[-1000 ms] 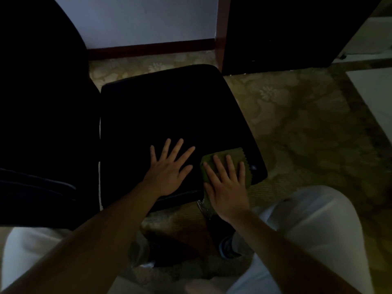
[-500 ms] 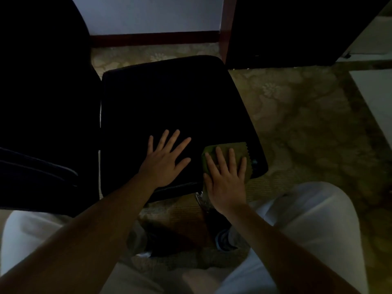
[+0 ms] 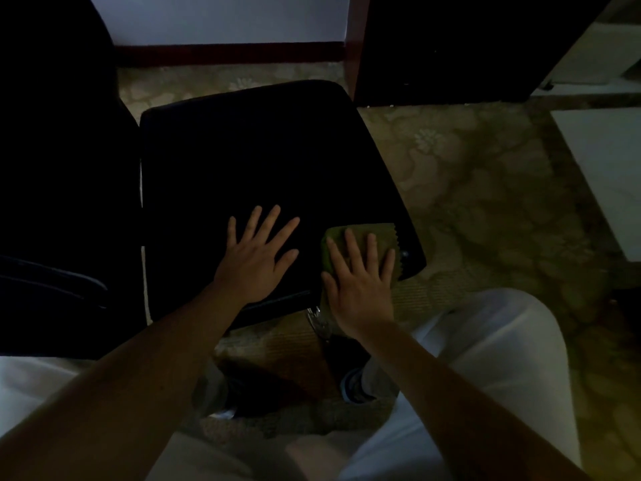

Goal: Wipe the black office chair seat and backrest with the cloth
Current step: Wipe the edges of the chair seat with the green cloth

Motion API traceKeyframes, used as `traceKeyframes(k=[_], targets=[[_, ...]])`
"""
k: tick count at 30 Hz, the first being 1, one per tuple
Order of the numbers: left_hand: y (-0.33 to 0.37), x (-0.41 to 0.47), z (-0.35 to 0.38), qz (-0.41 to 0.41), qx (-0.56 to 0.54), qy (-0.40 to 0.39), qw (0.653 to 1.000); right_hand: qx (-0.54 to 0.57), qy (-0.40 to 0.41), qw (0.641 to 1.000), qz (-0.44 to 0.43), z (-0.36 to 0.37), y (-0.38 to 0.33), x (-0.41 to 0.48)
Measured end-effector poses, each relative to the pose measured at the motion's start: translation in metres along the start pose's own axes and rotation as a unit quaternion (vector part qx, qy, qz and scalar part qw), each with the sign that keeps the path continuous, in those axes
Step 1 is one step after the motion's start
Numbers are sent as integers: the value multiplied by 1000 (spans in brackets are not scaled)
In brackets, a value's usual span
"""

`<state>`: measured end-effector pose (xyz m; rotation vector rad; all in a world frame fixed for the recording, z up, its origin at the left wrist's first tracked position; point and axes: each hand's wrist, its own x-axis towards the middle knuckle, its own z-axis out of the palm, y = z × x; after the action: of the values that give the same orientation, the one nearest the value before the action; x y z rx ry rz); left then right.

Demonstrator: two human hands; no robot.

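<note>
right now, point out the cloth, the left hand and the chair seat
cloth (image 3: 383, 232) head view, uncovered far right corner
left hand (image 3: 255, 260) head view, back of the hand
chair seat (image 3: 249, 157) head view, bare middle of the cushion

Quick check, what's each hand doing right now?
Left hand: open, fingers spread flat on the black seat, holding nothing.
Right hand: open, straight fingers pressing the green cloth onto the seat's near right corner.

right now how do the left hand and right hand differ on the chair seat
The left hand lies on the bare seat; the right hand presses the green cloth. The left hand's fingers spread wide; the right hand's lie closer together. Both are flat, palms down.
</note>
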<state>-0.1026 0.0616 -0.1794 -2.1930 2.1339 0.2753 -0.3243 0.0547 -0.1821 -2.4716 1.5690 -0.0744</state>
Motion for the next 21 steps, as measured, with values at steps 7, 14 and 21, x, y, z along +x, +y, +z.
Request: traceKeyframes(k=[7,14,21], targets=[[-1,-1,0,2,1,10,1000,-23,2,995,-96,5,-3,-4],[1,0,3,-5,-4,17,1000,29,38,998,32,10,-11,-5],[-4,-2,-4,2,-32,3,999,-12,-1,999,-38,2,4,-7]])
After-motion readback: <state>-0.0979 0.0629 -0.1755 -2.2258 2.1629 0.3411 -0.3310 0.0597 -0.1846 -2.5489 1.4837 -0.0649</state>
